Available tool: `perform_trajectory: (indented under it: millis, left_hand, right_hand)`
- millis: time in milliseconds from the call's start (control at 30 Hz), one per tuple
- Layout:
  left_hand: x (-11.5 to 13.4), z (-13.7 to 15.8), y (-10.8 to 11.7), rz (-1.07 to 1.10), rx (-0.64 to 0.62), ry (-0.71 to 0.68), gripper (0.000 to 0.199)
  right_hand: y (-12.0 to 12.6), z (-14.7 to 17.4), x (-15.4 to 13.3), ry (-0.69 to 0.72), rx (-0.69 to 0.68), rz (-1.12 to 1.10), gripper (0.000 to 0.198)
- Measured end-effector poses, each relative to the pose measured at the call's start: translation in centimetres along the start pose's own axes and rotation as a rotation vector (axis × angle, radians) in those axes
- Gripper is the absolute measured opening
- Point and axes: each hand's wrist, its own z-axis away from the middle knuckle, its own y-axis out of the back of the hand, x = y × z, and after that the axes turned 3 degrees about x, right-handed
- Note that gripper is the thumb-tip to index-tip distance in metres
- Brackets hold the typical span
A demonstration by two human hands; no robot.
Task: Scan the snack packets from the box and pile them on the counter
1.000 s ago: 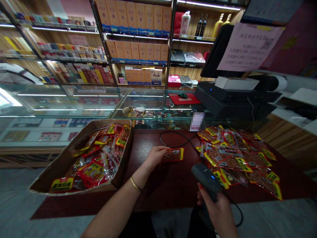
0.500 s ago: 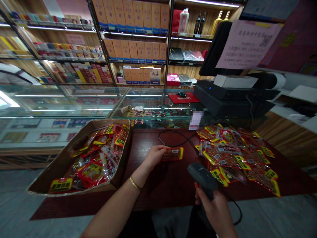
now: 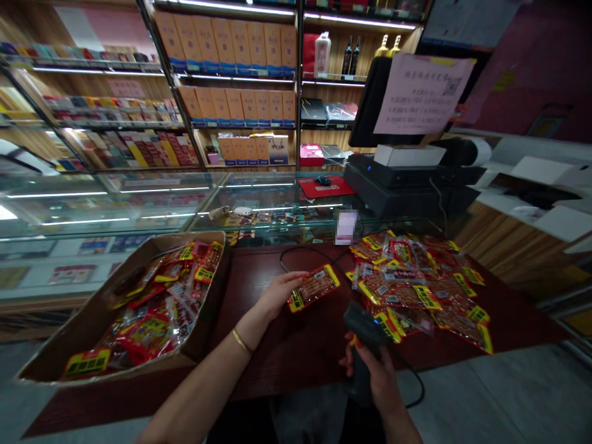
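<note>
Between the fingers of my left hand [image 3: 280,292] is a flat snack packet [image 3: 315,287], red-edged with yellow ends and brown contents showing through. Its face and small white label are tilted up. My right hand [image 3: 372,370] is wrapped round the handle of a dark barcode scanner [image 3: 365,324], whose head shows a small blue light and is just below and right of the packet. On the right of the dark red tabletop [image 3: 277,357] lies a heap of similar packets [image 3: 416,287]. To the left stands an open cardboard box [image 3: 217,302] with more packets inside.
A black cable [image 3: 296,250] loops over the table behind my left hand. Beyond it is a glass display counter [image 3: 259,197] with a mouse [image 3: 322,180] on a red mat. A monitor [image 3: 365,111] with a paper sheet stands at the right, and stocked shelves line the back.
My left hand has turned the packet so its face is tilted up and more of it shows. The scanner has turned, and a blue light now shows on it. The view has shifted slightly right.
</note>
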Motion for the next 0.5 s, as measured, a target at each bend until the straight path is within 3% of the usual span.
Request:
perform_trajectory:
  millis: [67,167,300,400,500]
  left_hand:
    - [0.6,-1.0,-3.3,-0.045,-0.062,0.002,0.037]
    - [2.2,-3.3,-10.1,-0.104,-0.164,-0.044,0.024]
    - [4.5,-6.2,-17.5,-0.235,-0.172,-0.084,0.020]
    - [5.8,-5.4,-18.0,-0.275,-0.121,-0.158,0.023]
    - [7.9,-0.7,-12.8,-0.456,-0.062,-0.435,0.033]
  right_hand:
    - [0.0,0.2,0.1,0.005,-0.007,-0.029,0.042]
    - [0.0,0.2,0.2,-0.001,0.010,-0.060,0.044]
    - [0.3,-0.1,0.0,-0.008,0.029,-0.060,0.048]
    - [0.4,-0.2,-0.3,-0.016,0.021,-0.058,0.051]
    - [0.5,-0.2,-0.3,-0.016,-0.001,-0.052,0.049]
